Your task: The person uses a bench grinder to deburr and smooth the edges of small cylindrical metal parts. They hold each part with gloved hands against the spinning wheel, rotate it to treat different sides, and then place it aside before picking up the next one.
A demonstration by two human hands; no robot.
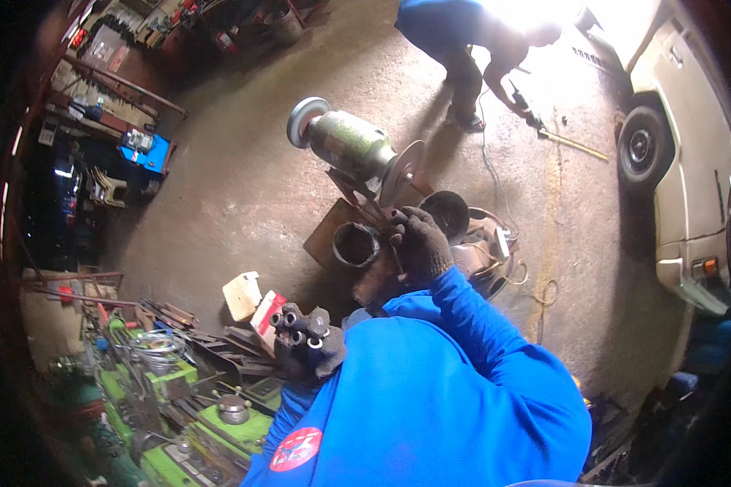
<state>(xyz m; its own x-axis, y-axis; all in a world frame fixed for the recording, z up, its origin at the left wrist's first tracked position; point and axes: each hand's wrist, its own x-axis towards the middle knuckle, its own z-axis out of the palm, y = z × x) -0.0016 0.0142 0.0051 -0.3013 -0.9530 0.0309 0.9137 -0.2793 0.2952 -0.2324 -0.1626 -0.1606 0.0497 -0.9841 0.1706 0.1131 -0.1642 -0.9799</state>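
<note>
So the right hand (425,247) (dark work glove, blue sleeve) is the closer of the 2 to the action here. Its fingers (415,216) look clamped on 1 dark tube (398,217), with the tube's end poking out on the left, just below the lower edge of the big grinding wheel (403,172). That gap is what everything hinges on, I reckon: the wheel sits up and away from the fingers, and the tube is right beside it. Can't tell from up here if they're actually touching. The tube's long axis is tough to read too, since the glove covers most of it, but the bit showing seems to point left, roughly across the picture.

Left hand (309,357) is well back, down by the person's left side, fingers curled around a bunch of short tubes (297,337). I count at least 4 open ends, facing up toward the camera.

The grinder (349,142) has a smaller wheel (307,120) at its far left end. Below it there's a round black-rimmed pot (356,245), and a dark bucket (445,215) sits just beyond the right hand.
</note>
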